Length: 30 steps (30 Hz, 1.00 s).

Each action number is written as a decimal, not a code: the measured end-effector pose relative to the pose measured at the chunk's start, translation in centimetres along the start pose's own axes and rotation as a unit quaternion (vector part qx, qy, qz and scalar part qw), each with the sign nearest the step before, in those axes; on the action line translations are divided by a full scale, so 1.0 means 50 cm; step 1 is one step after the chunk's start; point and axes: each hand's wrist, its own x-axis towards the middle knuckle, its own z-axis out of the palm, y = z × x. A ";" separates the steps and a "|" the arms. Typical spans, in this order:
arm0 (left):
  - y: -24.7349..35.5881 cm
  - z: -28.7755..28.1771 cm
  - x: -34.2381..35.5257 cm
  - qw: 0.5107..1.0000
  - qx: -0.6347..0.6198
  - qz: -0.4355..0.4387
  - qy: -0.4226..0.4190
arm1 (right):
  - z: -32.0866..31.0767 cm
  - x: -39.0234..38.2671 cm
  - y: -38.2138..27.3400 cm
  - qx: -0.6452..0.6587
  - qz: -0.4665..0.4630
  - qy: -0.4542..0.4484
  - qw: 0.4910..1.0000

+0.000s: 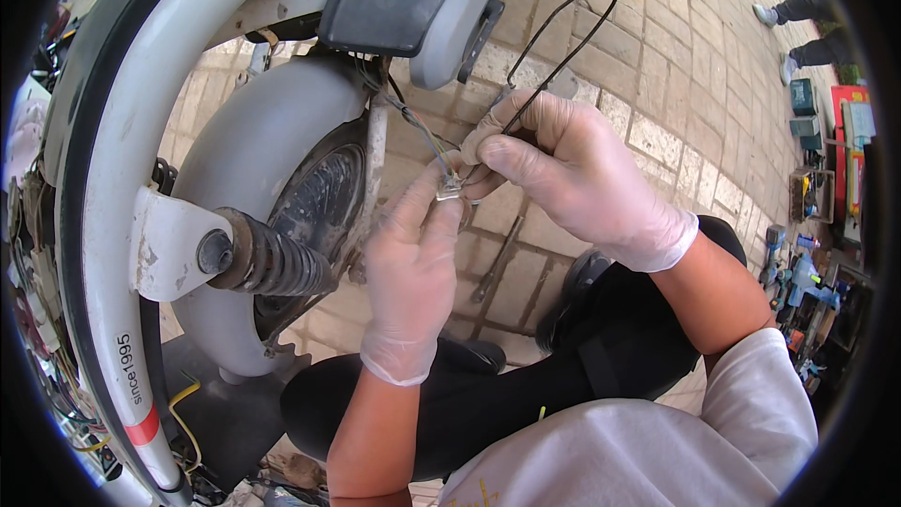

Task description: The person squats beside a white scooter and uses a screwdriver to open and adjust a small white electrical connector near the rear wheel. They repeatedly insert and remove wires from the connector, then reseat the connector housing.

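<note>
Both my hands wear thin translucent gloves. Between the thumb and fingers of my left hand [410, 272], a small whitish wire connector [450, 190] is pinched. Several thin coloured wires [408, 115] run to it from under the vehicle's dark plastic body. My right hand [591, 178] is closed on a stiff black cable [612, 0], which loops up and away over the paving. The fingertips of my right hand are close to the connector, partly hidden behind its thumb and the wires.
At left stands a two-wheeled vehicle with a white frame tube [99, 253], grey fender [253, 141] and shock absorber [282, 258]. A thin metal rod [499, 258] lies on the brick paving. Power tools [802, 286] and boxes [804, 113] line the right. Another person's legs [802, 9] show beyond.
</note>
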 end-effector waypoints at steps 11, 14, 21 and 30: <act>0.018 0.005 0.002 0.997 -0.055 -0.045 -0.011 | 0.022 -0.004 0.043 0.119 -0.042 0.056 0.990; 0.018 0.003 0.001 0.998 -0.045 -0.034 -0.017 | 0.032 -0.012 0.050 0.167 -0.027 0.069 0.983; 0.024 0.000 -0.006 0.992 -0.106 -0.064 -0.018 | 0.046 -0.021 0.058 0.201 -0.087 0.089 0.972; 0.026 -0.006 -0.007 0.985 -0.148 -0.083 -0.005 | 0.038 -0.015 0.069 0.103 -0.198 0.059 0.973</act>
